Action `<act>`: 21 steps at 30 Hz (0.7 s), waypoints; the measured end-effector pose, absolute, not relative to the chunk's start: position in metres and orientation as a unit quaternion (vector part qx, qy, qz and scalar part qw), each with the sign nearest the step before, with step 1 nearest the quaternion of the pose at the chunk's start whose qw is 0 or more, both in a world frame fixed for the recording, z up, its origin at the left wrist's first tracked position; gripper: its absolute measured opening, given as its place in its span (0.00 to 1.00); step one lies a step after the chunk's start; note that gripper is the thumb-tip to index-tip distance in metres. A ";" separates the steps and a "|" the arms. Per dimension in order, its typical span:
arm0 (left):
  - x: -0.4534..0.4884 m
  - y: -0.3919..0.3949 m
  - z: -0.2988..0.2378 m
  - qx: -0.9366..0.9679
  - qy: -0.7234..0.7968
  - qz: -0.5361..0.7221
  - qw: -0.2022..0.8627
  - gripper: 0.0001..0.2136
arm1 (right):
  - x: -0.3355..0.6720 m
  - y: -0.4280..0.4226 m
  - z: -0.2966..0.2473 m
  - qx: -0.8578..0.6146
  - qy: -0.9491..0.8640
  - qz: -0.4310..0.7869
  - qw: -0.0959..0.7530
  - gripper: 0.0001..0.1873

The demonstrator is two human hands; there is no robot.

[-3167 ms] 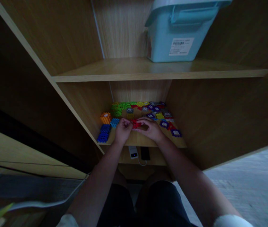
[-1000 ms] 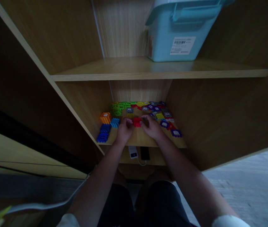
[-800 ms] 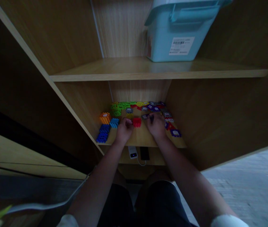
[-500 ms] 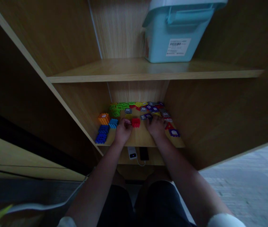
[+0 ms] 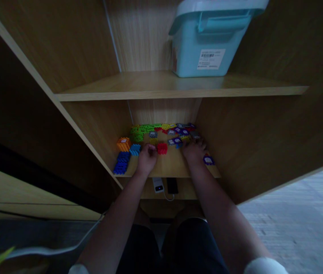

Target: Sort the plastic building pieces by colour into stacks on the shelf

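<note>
Both my hands are inside a low wooden shelf (image 5: 167, 169) strewn with small toothed plastic blocks. My left hand (image 5: 146, 156) is curled, its fingertips against a red block stack (image 5: 162, 148) that stands on the shelf. My right hand (image 5: 194, 150) rests palm down further right, fingers reaching among loose purple and red blocks (image 5: 208, 160). What its fingers hold, if anything, is hidden. An orange stack (image 5: 123, 144) and blue stacks (image 5: 123, 161) stand at the left. Green blocks (image 5: 140, 131) and several yellow and purple ones lie along the back.
A light blue lidded bin (image 5: 208, 36) with a white label stands on the upper shelf (image 5: 178, 90). Below the block shelf lie a white device with a cable (image 5: 158, 184) and a dark phone (image 5: 172, 185). My knees are under the shelf; grey floor spreads to the right.
My right hand let go of the red stack and moved right to the loose blocks at the shelf's right side. My left hand stayed by the red stack, which now stands on the shelf.
</note>
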State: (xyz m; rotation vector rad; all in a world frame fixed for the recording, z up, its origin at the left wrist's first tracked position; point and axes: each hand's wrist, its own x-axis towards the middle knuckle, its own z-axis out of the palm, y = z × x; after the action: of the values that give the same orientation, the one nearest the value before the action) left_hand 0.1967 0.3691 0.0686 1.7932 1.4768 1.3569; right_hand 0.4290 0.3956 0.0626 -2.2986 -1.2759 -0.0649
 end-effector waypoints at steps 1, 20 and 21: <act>0.197 0.369 0.069 0.650 0.534 0.491 0.225 0.06 | 0.428 0.395 0.063 -0.845 -0.471 -0.026 0.251 0.36; 0.197 0.369 0.070 0.642 0.533 0.501 0.229 0.06 | 0.433 0.401 0.061 -0.849 -0.474 -0.013 0.233 0.34; 0.197 0.369 0.070 0.643 0.532 0.501 0.228 0.07 | 0.434 0.402 0.062 -0.849 -0.475 -0.010 0.231 0.33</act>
State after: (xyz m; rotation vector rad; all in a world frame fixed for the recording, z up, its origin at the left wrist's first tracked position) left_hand 0.1973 0.3687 0.0701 1.7718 1.4663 1.3786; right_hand 0.4338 0.4019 0.0618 -2.3343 -1.3048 -0.0285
